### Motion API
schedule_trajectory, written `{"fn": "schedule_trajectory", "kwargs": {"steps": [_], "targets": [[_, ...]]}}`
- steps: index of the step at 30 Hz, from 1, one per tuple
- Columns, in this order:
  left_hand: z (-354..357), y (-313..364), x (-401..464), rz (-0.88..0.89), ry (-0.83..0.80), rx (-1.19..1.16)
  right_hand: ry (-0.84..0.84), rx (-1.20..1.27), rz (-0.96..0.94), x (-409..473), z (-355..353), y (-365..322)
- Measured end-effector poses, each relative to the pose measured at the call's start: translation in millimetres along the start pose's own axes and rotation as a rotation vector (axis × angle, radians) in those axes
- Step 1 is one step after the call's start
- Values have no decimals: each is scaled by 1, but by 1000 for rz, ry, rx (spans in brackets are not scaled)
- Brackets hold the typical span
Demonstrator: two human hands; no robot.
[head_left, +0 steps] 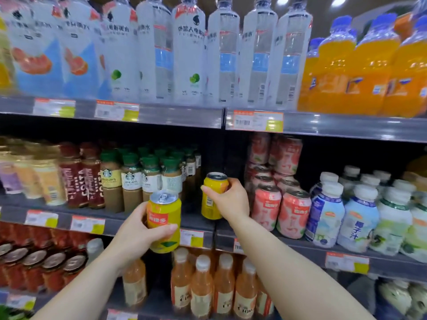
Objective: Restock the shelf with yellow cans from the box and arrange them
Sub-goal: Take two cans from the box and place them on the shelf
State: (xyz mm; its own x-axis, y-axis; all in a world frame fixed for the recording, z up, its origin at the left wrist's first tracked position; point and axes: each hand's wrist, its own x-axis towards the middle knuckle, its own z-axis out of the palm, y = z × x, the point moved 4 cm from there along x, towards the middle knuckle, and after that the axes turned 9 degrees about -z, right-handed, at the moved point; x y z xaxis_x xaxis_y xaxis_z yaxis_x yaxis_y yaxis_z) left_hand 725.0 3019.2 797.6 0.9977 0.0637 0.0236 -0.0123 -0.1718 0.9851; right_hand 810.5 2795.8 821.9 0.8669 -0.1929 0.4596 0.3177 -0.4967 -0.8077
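Two yellow cans were going into the gap on the middle shelf.

From the head camera, the right hand (231,200) had its fingers (209,190) wrapped around a yellow can (211,199), holding it upright in the dark gap between the coffee bottles (131,179) and the pink cans (279,204). It looked like the can was low over the middle shelf (196,221), but I could not tell if it was touching. That gap seemed to be the spot for the yellow ones. The left hand (141,229) gripped a second yellow can (164,224), its fingers curled round the side, out in front of the shelf edge. It was probably kept close so it could go in next. The box was not in sight.
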Motion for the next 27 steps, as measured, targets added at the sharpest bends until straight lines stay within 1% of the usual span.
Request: {"fn": "schedule_trajectory", "kwargs": {"steps": [5, 8, 10, 12, 14, 16, 21, 27], "targets": [[-14, -7, 23, 32, -31, 29, 70, -139, 78, 6, 18, 10], [-16, -11, 32, 33, -39, 28, 41, -197, 115, 9, 23, 12], [-16, -14, 37, 35, -60, 39, -27, -169, 138, 7, 24, 18], [-15, -16, 40, 33, -75, 43, -132, -97, 158, 4, 23, 31], [-13, -19, 44, 27, -83, 35, -253, -122, 167, 1, 19, 43], [-9, -20, 46, 29, -100, 25, -309, -173, 177, 1, 17, 51], [1, -17, 44, 28, -125, 14, -305, -277, 189, 8, 19, 51], [2, -9, 39, 39, -110, 10, -260, -491, 209, 21, 27, 47]]}}
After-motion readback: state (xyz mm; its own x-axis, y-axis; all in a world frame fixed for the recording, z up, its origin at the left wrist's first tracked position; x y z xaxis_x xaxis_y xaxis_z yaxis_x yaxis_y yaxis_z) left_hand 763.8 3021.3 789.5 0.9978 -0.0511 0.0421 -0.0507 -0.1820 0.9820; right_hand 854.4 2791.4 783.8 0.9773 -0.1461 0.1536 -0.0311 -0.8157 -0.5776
